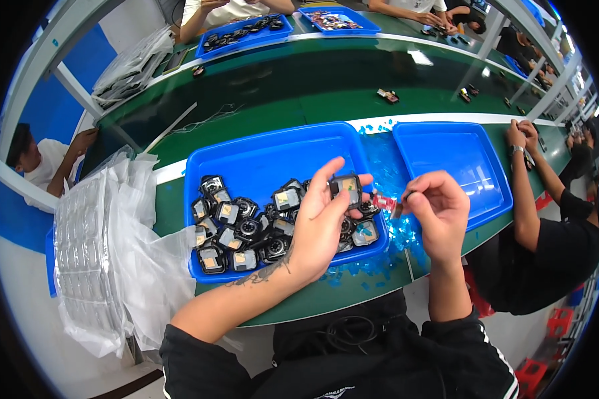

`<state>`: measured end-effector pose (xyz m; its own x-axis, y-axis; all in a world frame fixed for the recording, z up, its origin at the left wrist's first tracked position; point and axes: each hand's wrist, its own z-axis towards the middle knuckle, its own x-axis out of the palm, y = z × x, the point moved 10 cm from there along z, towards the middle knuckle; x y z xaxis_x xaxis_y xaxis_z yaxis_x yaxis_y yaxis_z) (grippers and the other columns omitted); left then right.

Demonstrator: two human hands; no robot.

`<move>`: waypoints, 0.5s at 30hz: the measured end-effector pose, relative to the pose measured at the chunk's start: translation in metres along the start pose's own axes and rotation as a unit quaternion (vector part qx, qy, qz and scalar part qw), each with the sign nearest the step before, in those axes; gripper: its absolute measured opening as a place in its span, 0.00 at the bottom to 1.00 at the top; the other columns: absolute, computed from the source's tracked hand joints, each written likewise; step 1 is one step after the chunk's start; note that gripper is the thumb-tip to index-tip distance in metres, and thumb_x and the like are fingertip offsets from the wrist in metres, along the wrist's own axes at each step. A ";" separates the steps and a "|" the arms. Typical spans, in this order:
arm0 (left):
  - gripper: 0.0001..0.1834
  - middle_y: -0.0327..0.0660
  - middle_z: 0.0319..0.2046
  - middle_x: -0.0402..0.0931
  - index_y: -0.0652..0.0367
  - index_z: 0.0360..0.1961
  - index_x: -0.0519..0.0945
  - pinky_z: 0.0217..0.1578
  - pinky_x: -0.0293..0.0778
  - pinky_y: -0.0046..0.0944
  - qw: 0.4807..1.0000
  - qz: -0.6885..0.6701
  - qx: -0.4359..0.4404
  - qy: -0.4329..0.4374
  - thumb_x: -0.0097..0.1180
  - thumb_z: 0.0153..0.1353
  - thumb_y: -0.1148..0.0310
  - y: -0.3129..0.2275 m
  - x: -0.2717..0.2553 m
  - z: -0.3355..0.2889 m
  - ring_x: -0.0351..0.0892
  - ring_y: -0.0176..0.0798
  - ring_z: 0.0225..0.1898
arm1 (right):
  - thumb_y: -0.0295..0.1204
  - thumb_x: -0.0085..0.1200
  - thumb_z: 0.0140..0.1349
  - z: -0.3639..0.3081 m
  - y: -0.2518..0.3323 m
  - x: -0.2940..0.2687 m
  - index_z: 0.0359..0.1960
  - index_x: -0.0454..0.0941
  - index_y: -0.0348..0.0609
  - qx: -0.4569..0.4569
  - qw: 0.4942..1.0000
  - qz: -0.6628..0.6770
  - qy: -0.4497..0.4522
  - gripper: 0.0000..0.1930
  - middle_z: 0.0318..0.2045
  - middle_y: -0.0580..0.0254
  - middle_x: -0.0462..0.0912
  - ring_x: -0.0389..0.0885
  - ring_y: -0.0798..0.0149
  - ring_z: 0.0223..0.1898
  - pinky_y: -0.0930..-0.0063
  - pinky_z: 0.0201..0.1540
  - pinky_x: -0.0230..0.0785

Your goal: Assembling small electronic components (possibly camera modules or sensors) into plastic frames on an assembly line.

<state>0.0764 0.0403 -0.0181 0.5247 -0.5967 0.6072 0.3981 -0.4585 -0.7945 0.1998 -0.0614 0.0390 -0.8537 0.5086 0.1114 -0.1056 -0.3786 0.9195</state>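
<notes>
My left hand holds a dark square smartwatch body between thumb and fingers, above the right part of a blue tray. Several similar watch bodies, some with grey and tan inner faces, lie heaped in the tray's near half. To the right, my right hand is closed in a pinch on a small dark part. A small red and white strip shows between the two hands; I cannot tell what it is joined to.
A second blue tray stands to the right, with blue film scraps scattered between the trays. Stacked clear plastic trays lean at the left. Beyond runs a green conveyor belt with small parts. A co-worker's arms are close on the right.
</notes>
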 end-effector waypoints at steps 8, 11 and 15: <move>0.16 0.47 0.46 0.77 0.71 0.55 0.72 0.53 0.78 0.41 0.996 0.038 0.012 -0.085 0.47 0.71 0.72 -0.004 -0.021 -0.005 0.79 0.42 0.51 | 0.19 0.58 0.61 -0.009 -0.026 0.044 0.41 0.80 0.33 0.086 0.987 -0.096 0.099 0.07 0.35 0.62 0.82 0.81 0.72 0.38 0.78 0.40 0.75; 0.15 0.46 0.45 0.79 0.70 0.53 0.75 0.51 0.79 0.40 0.992 0.081 0.044 -0.087 0.49 0.70 0.72 -0.006 -0.010 -0.005 0.80 0.38 0.49 | 0.20 0.58 0.61 -0.003 -0.023 0.036 0.41 0.80 0.34 0.090 0.985 -0.131 0.061 0.07 0.36 0.62 0.83 0.81 0.73 0.37 0.79 0.40 0.75; 0.20 0.46 0.52 0.76 0.70 0.61 0.69 0.55 0.76 0.38 0.998 0.038 0.036 -0.022 0.47 0.71 0.73 0.001 0.004 -0.004 0.78 0.35 0.51 | 0.19 0.62 0.56 0.003 -0.004 0.033 0.37 0.82 0.36 -0.012 0.974 -0.227 -0.001 0.07 0.29 0.64 0.84 0.80 0.75 0.29 0.82 0.27 0.68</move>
<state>0.0761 0.0350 -0.0159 0.5874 -0.5969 0.5465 0.4090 -0.3637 -0.8369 0.1740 -0.0407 0.0400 -0.7146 0.6297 -0.3045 -0.4841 -0.1310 0.8651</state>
